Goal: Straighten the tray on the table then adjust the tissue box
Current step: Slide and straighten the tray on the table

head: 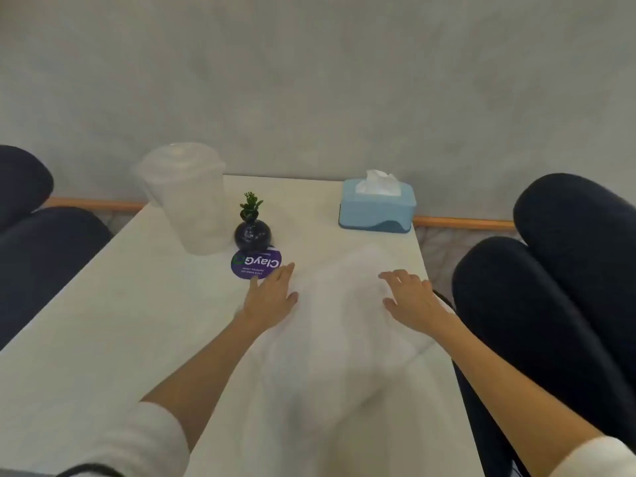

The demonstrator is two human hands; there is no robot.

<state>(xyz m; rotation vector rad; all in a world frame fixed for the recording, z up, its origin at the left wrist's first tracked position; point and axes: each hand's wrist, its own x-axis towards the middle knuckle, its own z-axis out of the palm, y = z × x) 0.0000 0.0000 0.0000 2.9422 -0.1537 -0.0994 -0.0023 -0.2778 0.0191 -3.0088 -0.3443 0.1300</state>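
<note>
A white tray (330, 325) lies askew on the white table (103, 339), its outline faint and blurred against the tabletop. My left hand (272, 297) rests on the tray's left edge with fingers spread. On the tray's right edge lies my right hand (409, 297), close to the table's right side. A light blue tissue box (377, 208) with a white tissue sticking out stands at the table's far right corner, well beyond both hands.
A clear plastic cup with a lid (187, 197) stands at the far left. Beside it are a small dark vase with a green plant (252, 232) and a round purple coaster (256, 263), just beyond my left fingertips. Dark cushioned seats (550, 304) flank the table.
</note>
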